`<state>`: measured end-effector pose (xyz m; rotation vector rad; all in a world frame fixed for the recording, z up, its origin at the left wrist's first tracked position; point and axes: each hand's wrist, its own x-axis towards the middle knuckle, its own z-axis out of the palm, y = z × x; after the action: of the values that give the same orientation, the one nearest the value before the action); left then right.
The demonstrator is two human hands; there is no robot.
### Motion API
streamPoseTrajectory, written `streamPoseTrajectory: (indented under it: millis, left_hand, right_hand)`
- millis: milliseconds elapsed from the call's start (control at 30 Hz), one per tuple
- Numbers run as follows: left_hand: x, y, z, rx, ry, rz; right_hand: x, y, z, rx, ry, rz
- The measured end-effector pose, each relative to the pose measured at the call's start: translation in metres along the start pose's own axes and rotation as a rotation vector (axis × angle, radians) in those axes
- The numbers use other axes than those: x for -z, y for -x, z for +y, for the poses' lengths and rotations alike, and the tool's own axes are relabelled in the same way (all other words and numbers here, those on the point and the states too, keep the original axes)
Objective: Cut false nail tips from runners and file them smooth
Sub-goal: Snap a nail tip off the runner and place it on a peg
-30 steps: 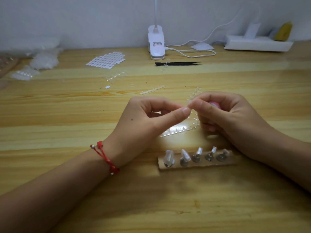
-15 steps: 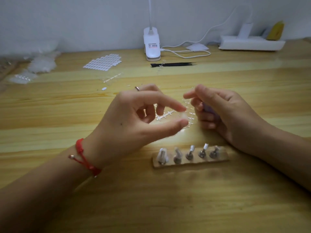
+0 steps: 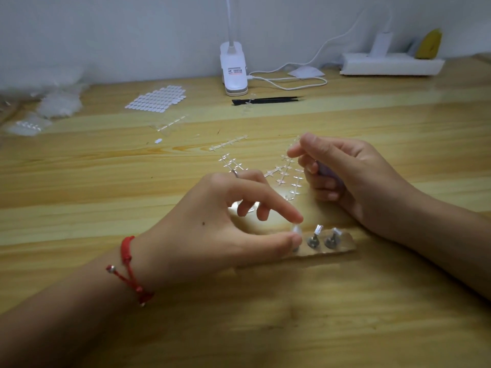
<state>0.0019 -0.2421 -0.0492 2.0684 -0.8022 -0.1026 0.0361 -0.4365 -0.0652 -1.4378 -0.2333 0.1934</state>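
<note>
1. Table (image 3: 372,301): pale wood with lengthwise grain, carrying every item below.
2. Left hand (image 3: 212,221): reaches in from the lower left. Thumb and forefinger are drawn together and pinch a tip. The other fingers are loosely bent above the table and hold nothing.
3. Right hand (image 3: 353,176): comes in from the right. The lower fingers are curled round a tool, and thumb and forefinger meet at the top end of a runner.
4. Power strip (image 3: 390,66): white, at the far right against the wall, with a white plug in it.
5. Bags (image 3: 58,102): clear plastic, heaped at the far left edge (contents too blurred to tell).
6. Lamp (image 3: 235,70): white clip base at the far middle, with the stem running out of view at the top. A white cable (image 3: 289,83) loops beside it.
7. Sheet (image 3: 156,98): rows of small white ovals, lying flat left of the lamp.
8. Holder (image 3: 342,244): brown strip lying between the two hands. Two bare metal stands show at its right end, and the left hand covers its left part.
9. Runners (image 3: 288,179): clear ladder-like strips fanned between the hands, beyond the holder. One piece lies apart, farther back.
10. Tweezers (image 3: 265,100): black, lying flat just in front of the lamp.
11. Bracelet (image 3: 130,264): red cord on the left wrist.
12. Tool (image 3: 328,171): only a purple handle shows.
13. Tip (image 3: 296,230): clear, held just over the holder, left of the bare stands.
14. Ring (image 3: 235,173): silver, on a left finger.
</note>
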Motion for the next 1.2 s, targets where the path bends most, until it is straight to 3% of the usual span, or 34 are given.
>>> streamPoseTrajectory:
  millis: [267, 600, 800, 1033, 1200]
  left_hand:
    - [-0.001, 0.001, 0.002, 0.026, 0.007, -0.043]
    - [-0.003, 0.000, 0.010, 0.028, -0.192, -0.019]
    - [0.022, -0.012, -0.001, 0.160, 0.053, 0.063]
    - [0.024, -0.010, -0.025, 0.224, -0.461, -0.024]
    - [0.027, -0.011, -0.029, 0.195, -0.472, 0.005]
  right_hand:
    - [-0.001, 0.000, 0.001, 0.003, 0.005, -0.004]
    - [-0.001, -0.001, 0.001, -0.004, 0.031, 0.008]
    - [0.002, -0.003, 0.000, -0.025, -0.066, 0.056]
    - [0.004, -0.003, 0.000, -0.006, -0.106, 0.104]
    - [0.005, -0.003, 0.000, -0.010, -0.092, 0.101]
